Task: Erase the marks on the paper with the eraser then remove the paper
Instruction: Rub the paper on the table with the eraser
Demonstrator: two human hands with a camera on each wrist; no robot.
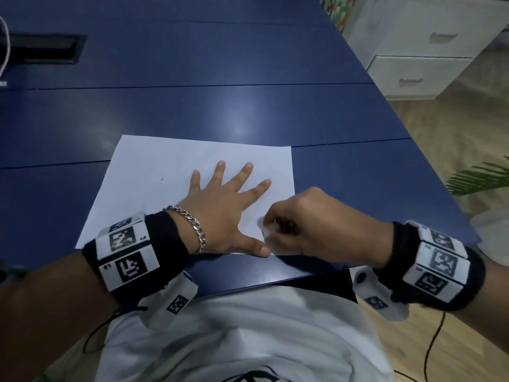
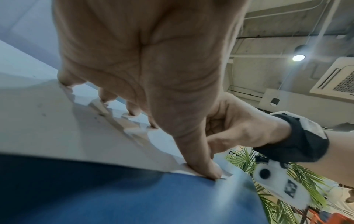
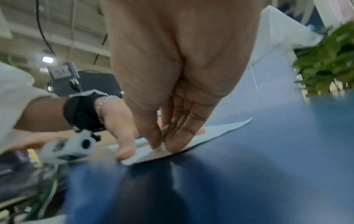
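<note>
A white sheet of paper lies on the blue table near its front edge, with a few faint dark marks on it. My left hand lies flat on the sheet, fingers spread, thumb near the front edge. My right hand is curled at the sheet's near right corner, pinching a small white eraser against the paper. In the right wrist view the right hand's fingertips and thumb squeeze the eraser down on the paper. The left wrist view shows the left thumb pressing the paper.
The table's right edge runs diagonally close to the right hand, with wooden floor, white drawers and a green plant beyond. A dark slot sits in the tabletop far left. A black cable hangs by the right wrist.
</note>
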